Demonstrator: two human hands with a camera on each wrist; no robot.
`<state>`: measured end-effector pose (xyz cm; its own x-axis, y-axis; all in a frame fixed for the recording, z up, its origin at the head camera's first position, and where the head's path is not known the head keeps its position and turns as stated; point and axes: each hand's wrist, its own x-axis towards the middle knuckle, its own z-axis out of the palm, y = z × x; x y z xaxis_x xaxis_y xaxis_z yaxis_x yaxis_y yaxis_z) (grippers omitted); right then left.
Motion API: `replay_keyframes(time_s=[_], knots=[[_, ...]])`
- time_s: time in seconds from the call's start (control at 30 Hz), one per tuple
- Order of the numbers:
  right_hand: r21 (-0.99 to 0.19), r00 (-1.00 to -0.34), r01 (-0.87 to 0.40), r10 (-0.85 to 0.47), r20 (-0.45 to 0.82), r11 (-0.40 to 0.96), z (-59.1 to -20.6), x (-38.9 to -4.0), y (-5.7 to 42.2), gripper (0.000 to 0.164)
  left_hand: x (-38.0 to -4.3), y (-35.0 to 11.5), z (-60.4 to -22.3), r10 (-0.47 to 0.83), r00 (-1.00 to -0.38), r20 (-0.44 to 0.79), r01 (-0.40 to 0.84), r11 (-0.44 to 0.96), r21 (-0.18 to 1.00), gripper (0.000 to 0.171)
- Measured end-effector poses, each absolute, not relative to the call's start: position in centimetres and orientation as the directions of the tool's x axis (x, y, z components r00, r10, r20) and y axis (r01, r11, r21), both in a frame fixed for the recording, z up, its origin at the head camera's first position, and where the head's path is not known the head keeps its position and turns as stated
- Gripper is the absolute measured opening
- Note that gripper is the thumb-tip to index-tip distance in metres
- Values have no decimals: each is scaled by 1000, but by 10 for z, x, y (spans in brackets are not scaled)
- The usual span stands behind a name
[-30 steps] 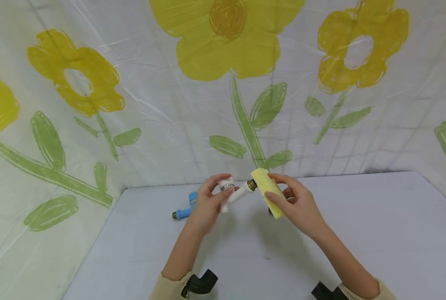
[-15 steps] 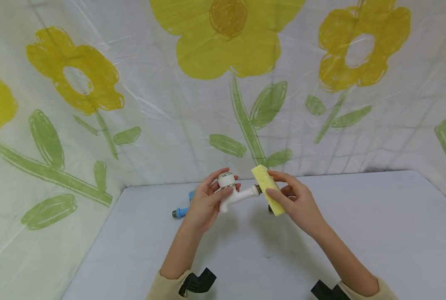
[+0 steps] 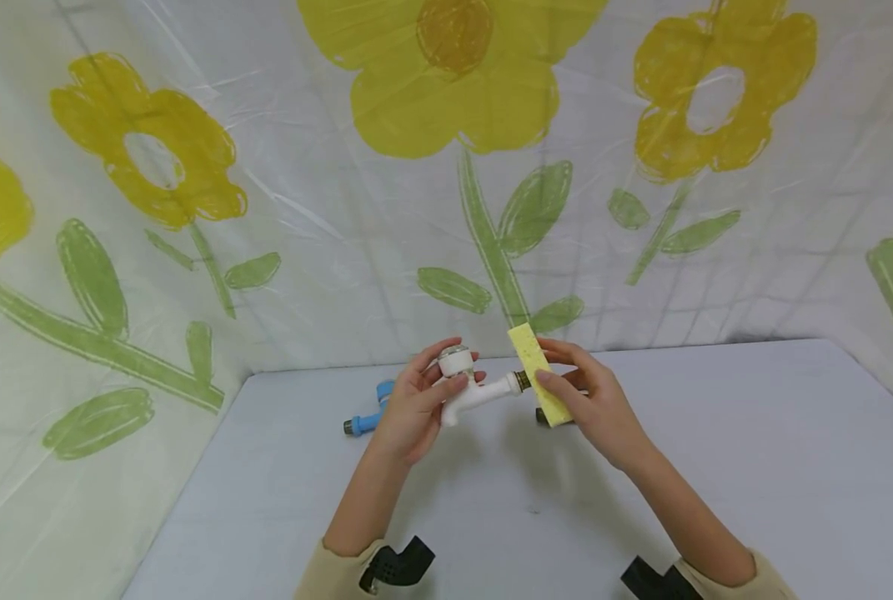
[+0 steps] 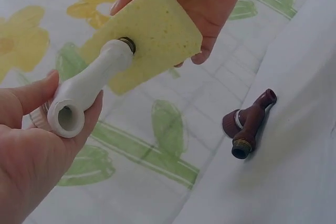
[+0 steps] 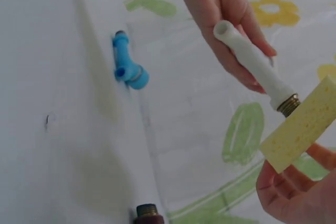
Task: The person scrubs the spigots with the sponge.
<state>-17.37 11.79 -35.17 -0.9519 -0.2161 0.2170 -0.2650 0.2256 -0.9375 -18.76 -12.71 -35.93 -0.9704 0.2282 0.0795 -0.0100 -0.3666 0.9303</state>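
Note:
My left hand [image 3: 410, 410] grips a white faucet [image 3: 484, 393] by its knob end, thumb across the body, held up over the table. The faucet's brass threaded end [image 5: 288, 105] points right, against the flat face of a yellow sponge [image 4: 157, 30]. That sponge is pinched between the thumb and fingers of my right hand [image 3: 592, 400], standing tilted on edge. In the left wrist view the open spout of the white faucet [image 4: 69, 119] faces the camera. Behind the left hand lies a blue faucet [image 5: 126, 64], partly hidden in the head view.
A dark red faucet [image 4: 249, 124] lies on the table behind the sponge, mostly covered in the head view. The white-covered table [image 3: 716, 467] meets a white sheet [image 3: 326, 250] printed with yellow flowers at its back edge. A black camera mount [image 3: 399, 563] sits on the left wrist.
The left hand has turned the white faucet so its knob stands up and its body lies more level. The right hand has shifted the sponge slightly upward along the threaded end.

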Motion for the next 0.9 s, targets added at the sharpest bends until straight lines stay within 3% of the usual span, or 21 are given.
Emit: replay_keyframes(time_s=[0.3, 0.57, 0.9], knots=[[-920, -946, -304, -190, 262, 248, -353, -173, 118, 49, -187, -127, -361, 267, -959, 92, -22, -396, 918, 50], [-660, -844, -506, -159, 513, 555, -363, -175, 114, 54, -186, -127, -359, 266, -958, 110, -13, -423, 906, 44], [-585, -809, -523, -145, 570, 620, -362, -171, 109, 57, -185, -126, -358, 256, -961, 100, -31, -464, 885, 35]])
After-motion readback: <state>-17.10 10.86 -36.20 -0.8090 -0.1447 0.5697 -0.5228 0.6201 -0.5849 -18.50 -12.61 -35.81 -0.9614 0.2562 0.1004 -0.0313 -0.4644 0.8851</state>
